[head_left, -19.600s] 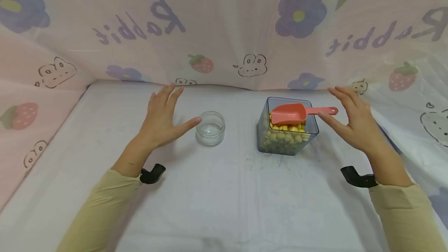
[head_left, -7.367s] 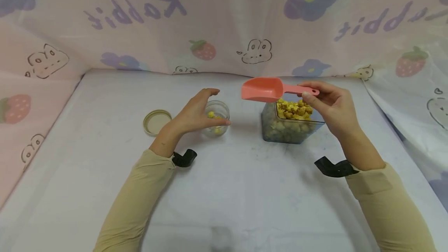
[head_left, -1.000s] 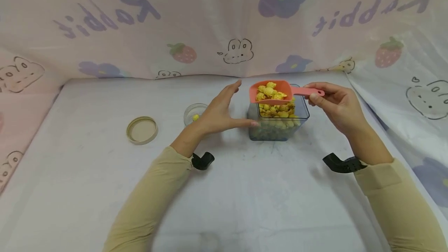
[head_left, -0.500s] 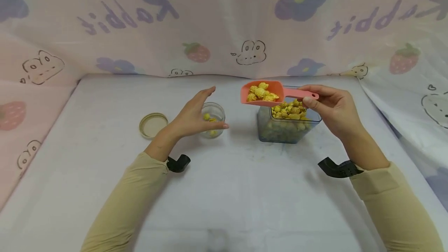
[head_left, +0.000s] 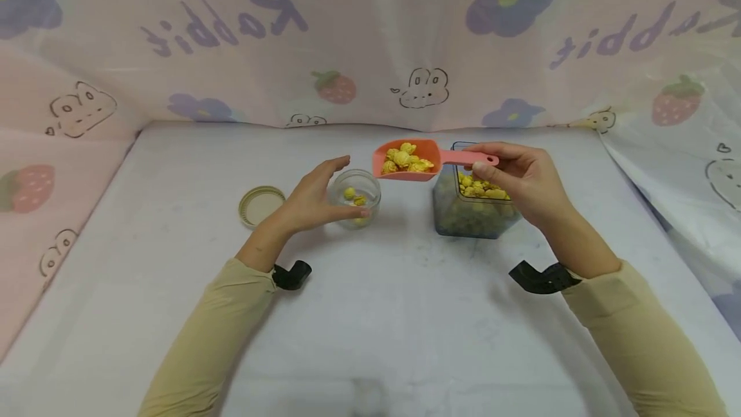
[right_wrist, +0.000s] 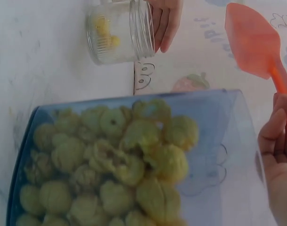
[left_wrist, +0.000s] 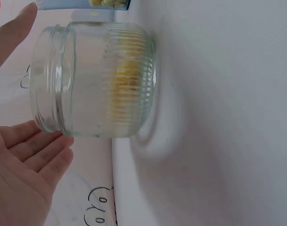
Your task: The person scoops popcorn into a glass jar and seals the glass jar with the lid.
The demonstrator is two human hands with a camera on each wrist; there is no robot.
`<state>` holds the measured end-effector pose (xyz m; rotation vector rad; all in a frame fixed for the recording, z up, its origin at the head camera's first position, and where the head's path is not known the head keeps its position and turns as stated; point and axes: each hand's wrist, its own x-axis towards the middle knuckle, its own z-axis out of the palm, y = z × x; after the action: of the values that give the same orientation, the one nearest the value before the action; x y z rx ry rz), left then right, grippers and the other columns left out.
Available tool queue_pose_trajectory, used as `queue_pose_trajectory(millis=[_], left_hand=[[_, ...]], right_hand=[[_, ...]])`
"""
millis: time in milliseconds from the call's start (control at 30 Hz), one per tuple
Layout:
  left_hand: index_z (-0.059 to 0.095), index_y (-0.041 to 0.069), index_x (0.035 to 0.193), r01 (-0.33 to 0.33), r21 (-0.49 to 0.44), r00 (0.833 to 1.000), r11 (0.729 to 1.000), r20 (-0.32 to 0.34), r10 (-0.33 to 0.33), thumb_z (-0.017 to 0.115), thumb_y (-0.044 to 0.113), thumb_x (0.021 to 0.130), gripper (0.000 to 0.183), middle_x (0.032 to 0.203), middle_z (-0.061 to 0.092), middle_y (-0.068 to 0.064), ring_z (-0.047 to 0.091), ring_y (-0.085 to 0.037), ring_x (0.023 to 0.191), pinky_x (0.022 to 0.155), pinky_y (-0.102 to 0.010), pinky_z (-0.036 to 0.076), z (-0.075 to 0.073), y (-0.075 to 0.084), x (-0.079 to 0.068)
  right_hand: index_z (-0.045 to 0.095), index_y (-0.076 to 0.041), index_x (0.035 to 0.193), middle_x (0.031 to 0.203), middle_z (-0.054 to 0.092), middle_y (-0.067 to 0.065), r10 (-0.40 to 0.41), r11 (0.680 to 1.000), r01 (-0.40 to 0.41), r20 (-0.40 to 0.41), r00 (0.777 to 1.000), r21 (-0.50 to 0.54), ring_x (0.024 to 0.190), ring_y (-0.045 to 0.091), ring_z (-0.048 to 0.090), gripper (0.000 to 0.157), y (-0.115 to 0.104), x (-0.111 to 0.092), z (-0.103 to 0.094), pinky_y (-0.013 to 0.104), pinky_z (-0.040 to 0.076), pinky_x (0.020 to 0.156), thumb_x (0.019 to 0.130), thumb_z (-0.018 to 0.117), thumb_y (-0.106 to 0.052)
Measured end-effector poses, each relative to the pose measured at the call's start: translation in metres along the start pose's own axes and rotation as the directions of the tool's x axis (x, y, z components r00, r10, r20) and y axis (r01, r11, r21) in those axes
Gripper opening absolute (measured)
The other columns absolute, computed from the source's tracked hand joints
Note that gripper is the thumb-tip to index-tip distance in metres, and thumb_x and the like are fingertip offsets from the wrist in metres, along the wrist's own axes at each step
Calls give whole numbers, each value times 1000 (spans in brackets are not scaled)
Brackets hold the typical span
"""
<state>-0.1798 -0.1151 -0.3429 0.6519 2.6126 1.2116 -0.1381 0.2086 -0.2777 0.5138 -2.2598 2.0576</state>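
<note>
My right hand (head_left: 523,179) pinches the handle of a coral scoop (head_left: 431,150) loaded with yellow popcorn (head_left: 403,158). The scoop is held level in the air, its tip near the right rim of a clear glass jar (head_left: 366,180). A few popcorn pieces lie at the bottom of the jar, seen through its ribbed wall in the left wrist view. My left hand (head_left: 309,201) spreads its thumb and fingers around the jar's left side; in the left wrist view a gap shows between thumb and glass. Under my right hand stands a bluish clear square container (head_left: 463,217), partly filled with popcorn.
A round jar lid (head_left: 260,206) lies on the white tabletop (head_left: 393,314) to the left of the jar, close behind my left wrist. A printed cloth curtain (head_left: 370,31) hangs along the back of the table.
The right hand has carried the filled scoop left, from above the square container toward the jar. The left hand has drawn back from near the container to the jar's left side.
</note>
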Motion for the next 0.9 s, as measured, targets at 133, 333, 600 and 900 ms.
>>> queue_pose_trajectory(millis=[133,333,600,900], left_hand=[[30,6,149,0,-3,1000,1000,5,0,82,38,73,97,152,37,-9,34,-29,139,114,-48,29,-1,-4,-1],[34,4,147,-12,-26,1000,1000,10,12,81,32,76,90,149,40,-10,39,-31,135,112,-47,33,0,-10,-1],[39,6,144,10,-34,1000,999,10,-9,81,33,76,85,147,43,-10,43,-32,133,111,-46,36,1,-12,-1],[41,7,143,12,-42,1000,999,27,-10,81,35,76,84,147,44,-9,44,-30,134,111,-45,35,-1,-10,1]], right_hand=[[72,-6,107,85,60,-1,23,999,-22,9,1000,-36,72,11,54,21,1,5,6,14,49,62,89,63,1],[71,-7,108,87,65,-2,64,992,-60,25,998,-113,71,13,57,20,1,10,11,16,48,59,89,66,-5],[70,-10,112,87,67,-1,168,961,-153,46,985,-231,69,14,57,23,-1,19,16,23,43,52,89,68,-11],[69,-7,115,87,62,-3,224,906,-201,19,974,-374,69,16,54,29,-4,24,22,25,39,49,89,70,-20]])
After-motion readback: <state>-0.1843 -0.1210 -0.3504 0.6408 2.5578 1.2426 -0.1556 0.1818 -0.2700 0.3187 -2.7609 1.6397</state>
